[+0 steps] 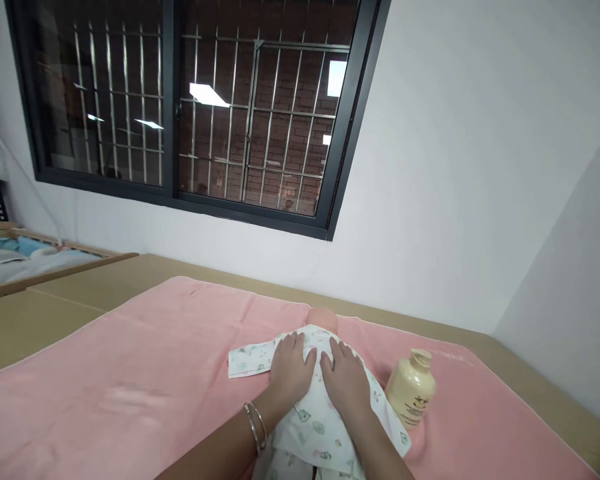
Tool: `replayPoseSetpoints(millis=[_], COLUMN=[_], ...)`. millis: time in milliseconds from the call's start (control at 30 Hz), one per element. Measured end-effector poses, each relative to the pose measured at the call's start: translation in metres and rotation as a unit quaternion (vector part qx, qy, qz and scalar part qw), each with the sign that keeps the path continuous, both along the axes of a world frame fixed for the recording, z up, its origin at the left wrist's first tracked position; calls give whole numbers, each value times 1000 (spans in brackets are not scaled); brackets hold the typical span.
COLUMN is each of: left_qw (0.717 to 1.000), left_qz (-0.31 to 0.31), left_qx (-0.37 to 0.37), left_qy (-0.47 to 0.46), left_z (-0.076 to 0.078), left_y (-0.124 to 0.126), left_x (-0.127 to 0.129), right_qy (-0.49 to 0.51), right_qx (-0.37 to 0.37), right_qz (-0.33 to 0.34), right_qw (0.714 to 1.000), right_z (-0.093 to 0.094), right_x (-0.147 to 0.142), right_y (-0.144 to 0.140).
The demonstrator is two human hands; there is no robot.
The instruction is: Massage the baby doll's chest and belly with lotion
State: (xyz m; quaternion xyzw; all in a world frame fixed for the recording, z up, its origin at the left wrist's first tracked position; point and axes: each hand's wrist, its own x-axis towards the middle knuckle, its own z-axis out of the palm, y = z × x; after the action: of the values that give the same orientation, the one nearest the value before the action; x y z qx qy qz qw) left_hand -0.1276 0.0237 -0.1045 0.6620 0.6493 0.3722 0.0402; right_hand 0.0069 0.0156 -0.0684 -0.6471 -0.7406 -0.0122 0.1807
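A baby doll in a white, leaf-printed top and trousers lies on the pink mat, its smooth round head towards the wall. One printed sleeve stretches out to the left. My left hand rests flat on the upper left of the doll's body, fingers extended, two bangles on the wrist. On the upper right lies my right hand, also flat with its fingers stretched out. Neither hand grips anything. The doll's face cannot be seen.
Close to the doll's right side stands a cream pump bottle, upright on the mat. Tan boards surround the mat. A wooden-framed bed with white and blue cloth is at far left. Behind are a white wall and a barred window.
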Motion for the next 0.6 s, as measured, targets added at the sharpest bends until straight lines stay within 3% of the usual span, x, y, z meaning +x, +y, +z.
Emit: replayPoseSetpoints(millis=[100,233,367,500,600], left_qw=[1000,1000,998,986,985], left_qz=[14,2,-53,-147,-141], left_qx=[5,13,27,77,100], left_qy=[13,23,17,9,-4], left_z=[1,-5,-7,-3,-1], left_y=[-1,6,12,10,7], left_x=[1,0,-4,-6,-5], right_qy=[-15,-7,9,10,5], right_qx=[0,3,8,8,4], right_qz=[-35,1,71,111,107], right_qw=[999,1000,997,994,994], right_z=[0,-4,-8,2,14], right_x=[-3,3,14,13,3], right_y=[-3,6,16,11,-2])
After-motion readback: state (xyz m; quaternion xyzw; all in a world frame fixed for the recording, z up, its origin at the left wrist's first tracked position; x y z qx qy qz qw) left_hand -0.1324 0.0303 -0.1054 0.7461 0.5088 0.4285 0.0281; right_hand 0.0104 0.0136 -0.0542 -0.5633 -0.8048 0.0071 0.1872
